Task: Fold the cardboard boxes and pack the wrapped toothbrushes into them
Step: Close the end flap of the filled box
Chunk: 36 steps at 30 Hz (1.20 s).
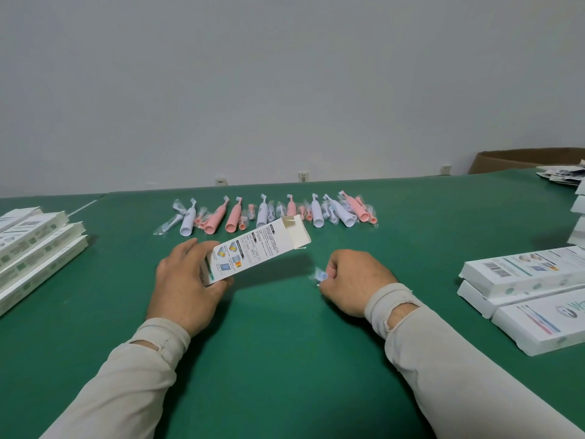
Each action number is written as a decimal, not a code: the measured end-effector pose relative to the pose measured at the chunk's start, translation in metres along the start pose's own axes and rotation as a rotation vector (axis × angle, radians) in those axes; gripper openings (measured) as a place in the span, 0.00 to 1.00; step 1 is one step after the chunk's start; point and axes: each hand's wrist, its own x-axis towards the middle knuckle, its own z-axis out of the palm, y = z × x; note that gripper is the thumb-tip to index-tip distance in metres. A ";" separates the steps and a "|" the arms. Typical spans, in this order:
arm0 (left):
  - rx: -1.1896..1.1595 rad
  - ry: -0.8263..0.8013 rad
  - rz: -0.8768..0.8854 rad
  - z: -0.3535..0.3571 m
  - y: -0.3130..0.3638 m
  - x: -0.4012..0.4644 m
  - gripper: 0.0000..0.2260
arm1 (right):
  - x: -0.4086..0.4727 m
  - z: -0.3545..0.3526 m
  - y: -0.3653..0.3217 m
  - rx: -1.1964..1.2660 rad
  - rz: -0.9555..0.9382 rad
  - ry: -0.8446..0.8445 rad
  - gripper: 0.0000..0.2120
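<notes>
Head view: left hand grips the lower end of an upright-tilted printed box (top flaps open) above the green table — right hand curls round a small wrapped brush head, with the toothbrush row beyond.

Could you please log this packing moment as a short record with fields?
surface: green table mat
left hand: grips an open-ended white printed cardboard box, tilted up off the mat
right hand: pinches a small clear-wrapped brush head
supply: row of wrapped pink and white toothbrushes beyond the box
left side: stack of white boxes
right side: more white boxes
</notes>
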 end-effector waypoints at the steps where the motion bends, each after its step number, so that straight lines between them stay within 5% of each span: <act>1: 0.000 0.000 0.000 0.000 0.000 0.000 0.26 | 0.001 0.000 0.003 0.109 0.002 0.056 0.04; 6: -0.019 0.004 0.020 0.001 0.002 0.000 0.26 | -0.001 -0.004 0.008 0.834 -0.129 0.319 0.16; 12: -0.042 -0.029 0.060 0.001 0.003 -0.002 0.27 | -0.006 -0.003 -0.009 1.252 -0.214 0.488 0.11; 22: -0.095 -0.064 0.128 0.003 0.006 -0.004 0.27 | -0.004 0.005 -0.009 1.149 -0.156 0.626 0.14; 31: -0.135 -0.078 0.141 0.003 0.007 -0.005 0.27 | -0.007 0.013 -0.012 0.935 -0.115 0.655 0.05; 33: -0.138 -0.081 0.144 0.003 0.008 -0.005 0.27 | -0.008 0.014 -0.014 0.891 -0.146 0.601 0.04; 36: -0.153 -0.085 0.160 0.003 0.010 -0.006 0.27 | -0.009 0.016 -0.019 0.913 -0.245 0.248 0.13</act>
